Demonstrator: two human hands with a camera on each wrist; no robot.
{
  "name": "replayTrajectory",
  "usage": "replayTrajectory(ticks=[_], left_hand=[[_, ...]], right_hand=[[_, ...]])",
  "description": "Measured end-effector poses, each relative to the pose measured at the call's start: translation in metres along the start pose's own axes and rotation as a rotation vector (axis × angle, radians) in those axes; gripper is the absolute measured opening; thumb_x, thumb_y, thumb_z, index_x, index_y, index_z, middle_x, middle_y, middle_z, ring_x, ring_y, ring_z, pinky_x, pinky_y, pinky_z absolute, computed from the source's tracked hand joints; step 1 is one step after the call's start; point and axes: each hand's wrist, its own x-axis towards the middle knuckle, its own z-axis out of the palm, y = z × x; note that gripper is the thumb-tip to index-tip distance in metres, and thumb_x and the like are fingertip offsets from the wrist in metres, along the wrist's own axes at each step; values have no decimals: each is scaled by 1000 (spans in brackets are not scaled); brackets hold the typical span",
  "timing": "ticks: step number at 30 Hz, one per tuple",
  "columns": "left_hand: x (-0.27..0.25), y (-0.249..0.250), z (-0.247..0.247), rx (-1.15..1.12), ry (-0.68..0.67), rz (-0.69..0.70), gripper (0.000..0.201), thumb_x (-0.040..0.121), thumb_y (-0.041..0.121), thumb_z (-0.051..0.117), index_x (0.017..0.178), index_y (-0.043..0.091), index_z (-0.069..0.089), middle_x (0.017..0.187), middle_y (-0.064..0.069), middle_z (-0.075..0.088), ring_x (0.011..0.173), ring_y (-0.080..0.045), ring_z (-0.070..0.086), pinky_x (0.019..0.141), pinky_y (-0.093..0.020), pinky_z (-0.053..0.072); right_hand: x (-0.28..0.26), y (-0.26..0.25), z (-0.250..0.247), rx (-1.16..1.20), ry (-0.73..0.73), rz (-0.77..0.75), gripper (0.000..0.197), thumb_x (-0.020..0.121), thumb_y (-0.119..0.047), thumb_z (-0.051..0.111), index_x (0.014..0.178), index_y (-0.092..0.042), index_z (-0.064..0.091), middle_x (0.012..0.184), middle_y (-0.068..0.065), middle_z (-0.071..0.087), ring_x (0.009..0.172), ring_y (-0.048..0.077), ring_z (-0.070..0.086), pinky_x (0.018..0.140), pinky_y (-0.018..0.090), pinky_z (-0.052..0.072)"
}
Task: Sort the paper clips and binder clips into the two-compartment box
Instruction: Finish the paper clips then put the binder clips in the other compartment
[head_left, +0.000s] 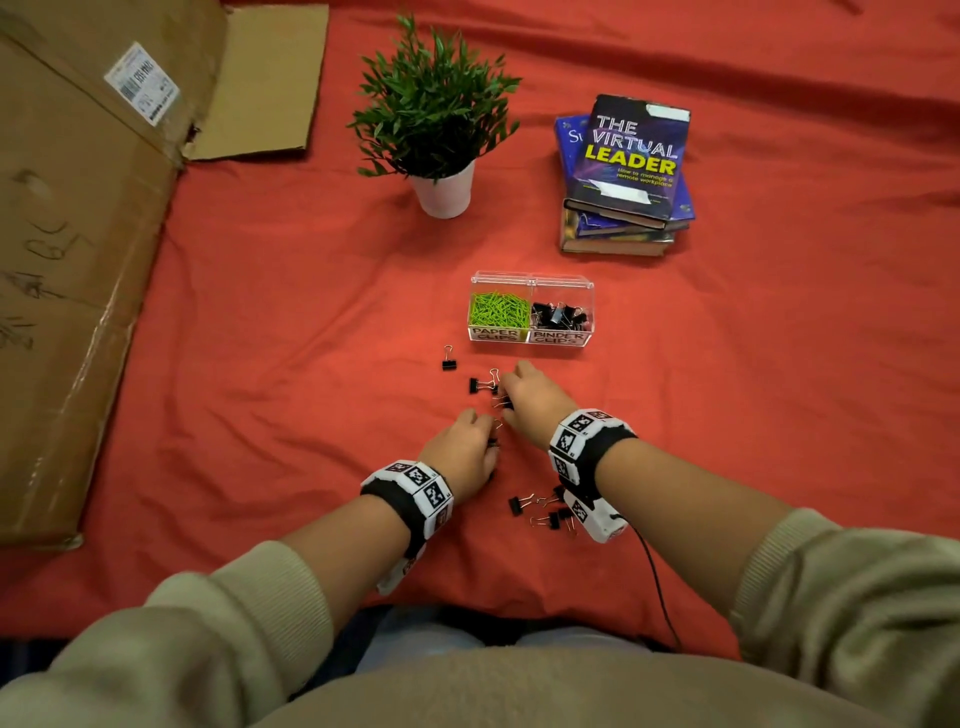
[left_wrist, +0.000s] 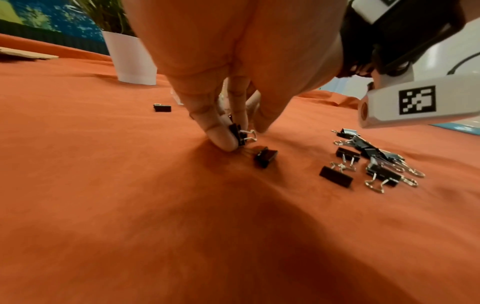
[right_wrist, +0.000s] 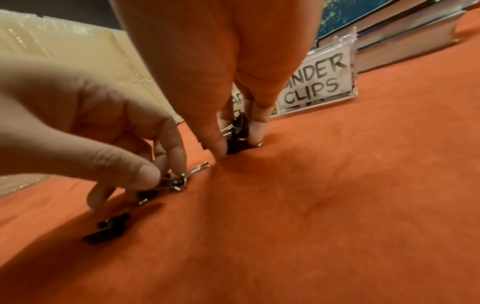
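Note:
The clear two-compartment box (head_left: 531, 338) stands on the red cloth, green paper clips (head_left: 498, 309) in its left half and black binder clips (head_left: 560, 314) in its right half. My left hand (head_left: 470, 447) pinches a black binder clip (left_wrist: 237, 134) at the cloth, with another binder clip (left_wrist: 265, 157) lying just beside its fingertips. Just beyond it, my right hand (head_left: 530, 400) pinches a black binder clip (right_wrist: 237, 131) against the cloth. Loose binder clips (head_left: 449, 359) lie to the left of the hands, and a small heap of binder clips (head_left: 543, 512) lies under my right wrist.
A potted plant (head_left: 441, 130) and a stack of books (head_left: 626, 176) stand beyond the box. A flattened cardboard box (head_left: 88, 234) covers the left side. A black cable (head_left: 657, 582) runs from my right wrist toward me.

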Motion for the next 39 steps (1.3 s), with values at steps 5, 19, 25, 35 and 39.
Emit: replayTrajectory(ticks=[5, 19, 25, 35, 39], left_hand=[[2, 3, -2, 55, 10, -21, 26, 89, 22, 55, 110, 7, 47, 117, -15, 40, 91, -41, 60, 77, -50, 50], [15, 3, -5, 19, 13, -72, 33, 86, 17, 63, 115, 9, 50, 124, -10, 49, 107, -33, 58, 89, -43, 49], [19, 5, -9, -32, -45, -55, 15, 85, 14, 63, 98, 9, 56, 116, -11, 47, 99, -32, 60, 88, -39, 49], [93, 70, -93, -164, 273, 63, 7, 85, 21, 64, 90, 18, 60, 98, -1, 64, 90, -21, 59, 77, -29, 45], [122, 82, -101, -160, 253, 5, 18, 87, 19, 63, 103, 11, 61, 112, -10, 60, 103, -27, 58, 84, -32, 43]], right_hand=[[1, 4, -5, 80, 19, 30, 21, 82, -12, 56, 100, -2, 61, 108, 18, 55, 98, 36, 57, 84, 37, 45], [28, 45, -95, 409, 429, 259, 10, 81, -10, 60, 85, -7, 68, 79, 8, 65, 70, 18, 56, 62, 21, 39], [33, 58, -96, 225, 238, 195, 30, 85, -19, 63, 114, -12, 64, 113, 12, 67, 102, 26, 61, 85, 26, 44], [-74, 110, -57, 77, -177, 156, 21, 81, -8, 57, 96, -17, 69, 92, 2, 64, 89, 20, 60, 87, 30, 50], [-106, 123, -34, 37, -232, 190, 27, 75, -16, 65, 101, -24, 62, 104, 1, 44, 101, 22, 47, 90, 37, 46]])
